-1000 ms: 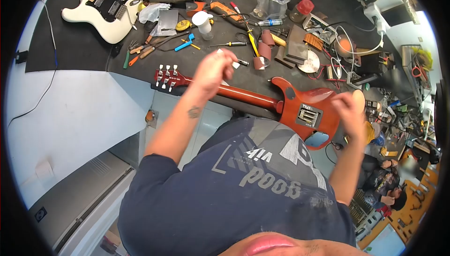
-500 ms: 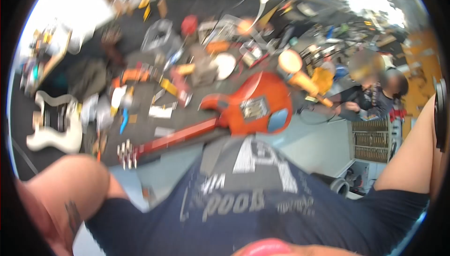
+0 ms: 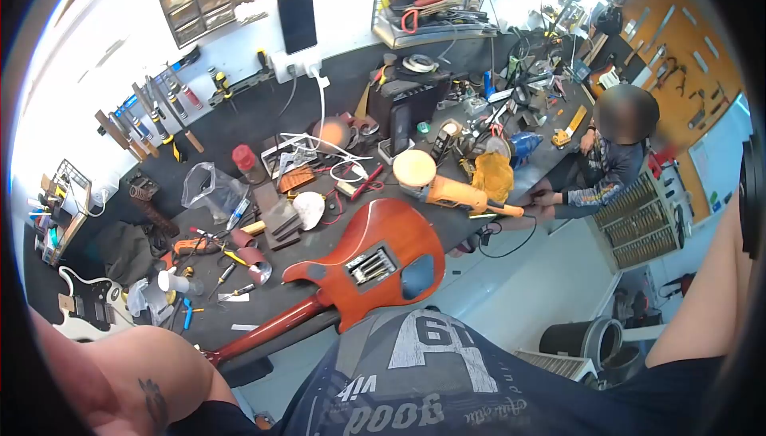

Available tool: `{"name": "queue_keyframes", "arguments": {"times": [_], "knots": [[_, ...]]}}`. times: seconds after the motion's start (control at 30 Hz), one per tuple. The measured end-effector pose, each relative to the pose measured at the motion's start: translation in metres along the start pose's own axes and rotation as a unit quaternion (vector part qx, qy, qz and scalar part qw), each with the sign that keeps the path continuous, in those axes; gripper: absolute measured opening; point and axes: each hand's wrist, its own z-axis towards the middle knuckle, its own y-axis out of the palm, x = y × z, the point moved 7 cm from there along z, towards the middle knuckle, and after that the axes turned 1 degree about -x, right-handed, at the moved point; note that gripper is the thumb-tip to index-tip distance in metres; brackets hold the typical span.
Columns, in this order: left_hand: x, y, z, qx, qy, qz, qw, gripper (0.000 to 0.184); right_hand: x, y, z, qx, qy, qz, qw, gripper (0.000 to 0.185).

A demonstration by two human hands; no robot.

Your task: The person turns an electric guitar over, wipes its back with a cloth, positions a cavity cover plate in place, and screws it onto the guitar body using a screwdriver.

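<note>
Along the front edge of the dark bench [image 3: 275, 296] we had the red-brown guitar [image 3: 403, 232], lying back up, its neck [image 3: 271, 329] running off to our left and its body to the right. That pose turned the spring cavity [image 3: 373, 268] and the dark oval plate [image 3: 416, 277] toward us, and we judged it chosen to give easy sight of the back. Both our left hand and our right hand were out of the picture, so we could not tell whether the fingers were wide, narrow or closed on anything; only the left arm [image 3: 152, 368] and the right arm [image 3: 702, 292] showed, bent upward at either side. Beside the body lay an orange power tool [image 3: 456, 193], its round pad [image 3: 415, 168] facing up, probably so that the working face did not press on the bench. Beyond the neck we saw brown rolls [image 3: 254, 264] and a white-topped bottle [image 3: 170, 280], likely set there to be within reach. We supposed the wall basket [image 3: 431, 36] held its tools up there to spare bench space. Well apart, to the right, sat a co-worker [image 3: 604, 193].
</note>
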Motion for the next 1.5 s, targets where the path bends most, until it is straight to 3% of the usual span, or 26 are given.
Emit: {"name": "queue_keyframes", "arguments": {"times": [0.2, 0.33, 0.43, 0.53, 0.57, 0.6, 0.63, 0.67, 0.7, 0.73, 0.77, 0.87, 0.97, 1.0, 1.23, 1.33, 1.43, 1.5], "knots": [[0.075, 0.072, 0.054, 0.057, 0.005, 0.003, 0.998, 0.034, 0.005, -0.065, -0.103, 0.075, -0.073, 0.028, 0.994, 0.017], [0.115, 0.119, 0.086, 0.148, -0.015, -0.048, 0.988, 0.032, 0.001, -0.131, -0.169, 0.164, -0.119, 0.066, 0.977, 0.017], [0.125, 0.164, 0.092, 0.201, -0.081, -0.084, 0.973, 0.03, 0.052, -0.152, -0.226, 0.328, -0.035, 0.118, 0.937, 0.017], [0.102, 0.249, 0.037, 0.085, -0.341, -0.108, 0.93, 0.028, 0.182, -0.057, -0.29, 0.428, 0.228, 0.255, 0.836, 0.017], [0.093, 0.286, -0.006, -0.036, -0.41, -0.123, 0.903, 0.016, 0.235, 0.006, -0.309, 0.414, 0.336, 0.298, 0.792, 0.017], [0.098, 0.319, -0.054, -0.091, -0.512, -0.207, 0.829, 0.018, 0.281, 0.085, -0.328, 0.366, 0.435, 0.324, 0.756, 0.017], [0.109, 0.348, -0.117, -0.088, -0.585, -0.296, 0.75, 0.023, 0.304, 0.151, -0.343, 0.258, 0.518, 0.234, 0.781, 0.01], [0.126, 0.36, -0.168, -0.113, -0.668, -0.3, 0.671, 0.023, 0.339, 0.249, -0.38, 0.228, 0.565, 0.296, 0.736, 0.01], [0.145, 0.366, -0.216, -0.076, -0.728, -0.337, 0.593, 0.024, 0.347, 0.309, -0.401, 0.13, 0.614, 0.256, 0.736, 0.022], [0.163, 0.366, -0.254, -0.054, -0.783, -0.343, 0.516, 0.023, 0.343, 0.342, -0.401, 0.014, 0.601, 0.198, 0.774, 0.022], [0.175, 0.363, -0.27, -0.061, -0.811, -0.324, 0.484, 0.02, 0.34, 0.37, -0.405, -0.105, 0.575, 0.136, 0.8, 0.022], [0.176, 0.351, -0.257, -0.108, -0.825, -0.267, 0.486, 0.017, 0.351, 0.45, -0.448, -0.24, 0.612, 0.096, 0.748, 0.027], [0.157, 0.335, -0.243, -0.122, -0.819, -0.226, 0.512, 0.016, 0.348, 0.455, -0.456, -0.27, 0.651, 0.078, 0.705, 0.031], [0.149, 0.33, -0.24, -0.113, -0.819, -0.221, 0.518, 0.016, 0.348, 0.452, -0.456, -0.327, 0.634, 0.089, 0.695, 0.038], [0.11, 0.327, -0.253, -0.14, -0.82, -0.223, 0.508, 0.014, 0.341, 0.467, -0.463, -0.35, 0.637, 0.019, 0.686, 0.035], [0.097, 0.342, -0.253, -0.172, -0.814, -0.236, 0.503, 0.013, 0.343, 0.465, -0.465, -0.325, 0.624, 0.085, 0.705, 0.041], [0.087, 0.356, -0.251, -0.19, -0.808, -0.242, 0.502, 0.012, 0.335, 0.449, -0.476, -0.218, 0.606, 0.068, 0.762, 0.044], [0.084, 0.365, -0.247, -0.173, -0.815, -0.245, 0.496, 0.011, 0.326, 0.449, -0.485, -0.21, 0.587, 0.076, 0.778, 0.028]]}}
